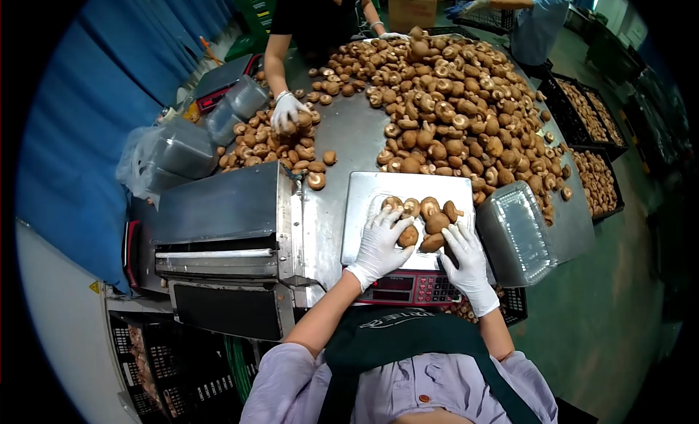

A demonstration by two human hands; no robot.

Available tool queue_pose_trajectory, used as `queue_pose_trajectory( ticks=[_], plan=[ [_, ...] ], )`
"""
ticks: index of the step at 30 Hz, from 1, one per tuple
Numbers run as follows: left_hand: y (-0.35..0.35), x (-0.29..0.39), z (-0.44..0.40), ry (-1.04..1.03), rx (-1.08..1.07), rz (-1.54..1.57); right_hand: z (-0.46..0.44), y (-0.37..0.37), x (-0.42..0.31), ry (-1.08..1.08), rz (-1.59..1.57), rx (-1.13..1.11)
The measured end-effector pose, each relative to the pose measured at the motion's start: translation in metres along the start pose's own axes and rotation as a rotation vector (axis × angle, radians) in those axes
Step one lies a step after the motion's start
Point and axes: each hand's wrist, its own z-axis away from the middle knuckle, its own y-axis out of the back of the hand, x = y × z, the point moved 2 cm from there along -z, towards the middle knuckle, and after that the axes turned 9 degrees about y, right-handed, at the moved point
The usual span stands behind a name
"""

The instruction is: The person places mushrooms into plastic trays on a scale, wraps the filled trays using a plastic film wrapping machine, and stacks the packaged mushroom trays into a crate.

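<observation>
A clear plastic tray (376, 204) holding several brown shiitake mushrooms (437, 222) rests on the steel platform of a scale (362, 185). My left hand (380, 242), in a white glove, curls round a mushroom (408, 237) at the tray's left side, between thumb and fingers. From the right, my gloved right hand (467, 262) reaches in with its fingers stretched and the thumb apart, against the mushrooms at that edge. Below both hands is the scale's red keypad panel (411, 287); its display digits are not legible.
A large shiitake heap (451, 103) covers the table's far right. Stacked clear trays (520, 234) stand right of the scale, a metal wrapping machine (222, 213) left. Across the table, a co-worker's gloved hand (289, 112) grips mushrooms. Filled crates (593, 180) stand on the floor at right.
</observation>
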Motion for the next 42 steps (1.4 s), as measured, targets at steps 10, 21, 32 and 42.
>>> queue_pose_trajectory(
  ticks=[10, 21, 32, 42],
  plan=[
    [0.048, -0.061, -0.023, 0.384, 0.143, 0.228, 0.019, 0.011, 0.014, -0.175, -0.156, 0.298],
    [0.022, -0.199, -0.093, 0.593, 0.110, -0.263, 0.053, 0.022, 0.011, -0.365, -0.137, 0.338],
    [-0.008, -0.207, -0.134, 0.558, -0.181, -0.598, 0.075, 0.041, 0.000, -0.461, -0.061, 0.305],
    [0.005, -0.211, -0.122, 0.411, -0.054, -0.204, 0.065, 0.041, 0.001, -0.386, -0.092, 0.362]
  ],
)
